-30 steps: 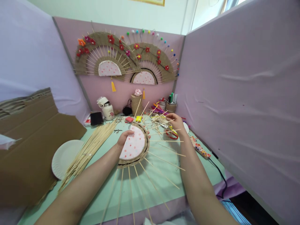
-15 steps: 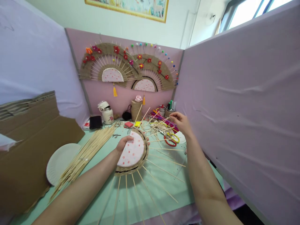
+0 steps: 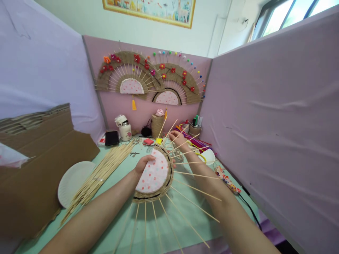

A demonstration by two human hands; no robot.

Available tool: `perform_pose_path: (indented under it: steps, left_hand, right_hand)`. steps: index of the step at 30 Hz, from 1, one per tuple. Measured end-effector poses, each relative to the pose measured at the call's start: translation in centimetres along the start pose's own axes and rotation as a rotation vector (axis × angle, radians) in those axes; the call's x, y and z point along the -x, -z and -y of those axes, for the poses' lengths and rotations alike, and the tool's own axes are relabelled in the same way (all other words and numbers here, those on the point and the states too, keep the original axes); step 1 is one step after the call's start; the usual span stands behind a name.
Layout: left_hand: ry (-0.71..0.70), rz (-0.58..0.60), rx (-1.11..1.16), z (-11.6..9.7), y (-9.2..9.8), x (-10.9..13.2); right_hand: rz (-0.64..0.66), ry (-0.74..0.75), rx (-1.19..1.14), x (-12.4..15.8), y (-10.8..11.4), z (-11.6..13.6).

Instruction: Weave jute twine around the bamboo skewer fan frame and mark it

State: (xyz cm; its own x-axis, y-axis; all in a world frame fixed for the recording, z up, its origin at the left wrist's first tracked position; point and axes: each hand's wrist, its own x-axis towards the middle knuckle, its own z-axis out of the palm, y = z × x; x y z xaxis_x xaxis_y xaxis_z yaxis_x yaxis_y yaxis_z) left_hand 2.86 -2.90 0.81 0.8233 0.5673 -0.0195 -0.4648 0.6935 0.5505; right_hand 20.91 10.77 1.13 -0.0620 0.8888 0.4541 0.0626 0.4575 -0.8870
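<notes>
My left hand point(image 3: 143, 165) grips a half-round fan base point(image 3: 155, 174), its thumb on the pink dotted front and fingertips showing behind the far edge. A twine-wrapped rim with a black line borders the base, and thin bamboo sticks point(image 3: 197, 174) spread out from it. My right hand point(image 3: 177, 137) reaches beyond the upper sticks, fingers pinched together beside one stick point(image 3: 171, 129). Whether it holds that stick or something small is unclear. Some sticks cross in front of my right hand and forearm.
Left lie a bundle of bamboo sticks point(image 3: 103, 173), a paper plate point(image 3: 70, 187) and cardboard point(image 3: 34, 169). Behind stand a white bottle point(image 3: 124, 128), a twine roll point(image 3: 157, 125) and a pen holder point(image 3: 195, 129). Two decorated fans point(image 3: 127, 65) hang on the back panel. A cable point(image 3: 250, 208) runs at right.
My right hand has moved left, from the right-hand stick tips to the upper sticks. My left hand still holds the fan base. The view has shifted slightly, showing a patterned object at right.
</notes>
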Motion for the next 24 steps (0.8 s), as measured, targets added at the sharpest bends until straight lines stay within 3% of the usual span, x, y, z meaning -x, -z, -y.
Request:
perform_pose_path:
  steps: [5,10,14,20,24]
  left_hand:
    - [-0.047,0.021,0.013,0.1,-1.7,0.2]
    - [-0.077,0.029,0.040,0.1,-2.2,0.4]
    - [-0.067,0.027,0.064,-0.1,-2.0,0.6]
    - [0.005,0.014,0.005,-0.6,-1.0,0.7]
    - [0.037,0.005,-0.045,-0.6,-0.4,0.7]
  right_hand:
    - [0.043,0.026,-0.006,-0.4,-4.7,0.6]
    - [0.102,0.003,0.009,0.2,-6.6,0.3]
    - [0.077,-0.021,0.027,0.3,-5.7,-0.1]
    - [-0.031,-0.012,0.016,-0.6,-2.1,-0.1]
    - [-0.034,0.000,-0.008,-0.9,-0.1,0.2]
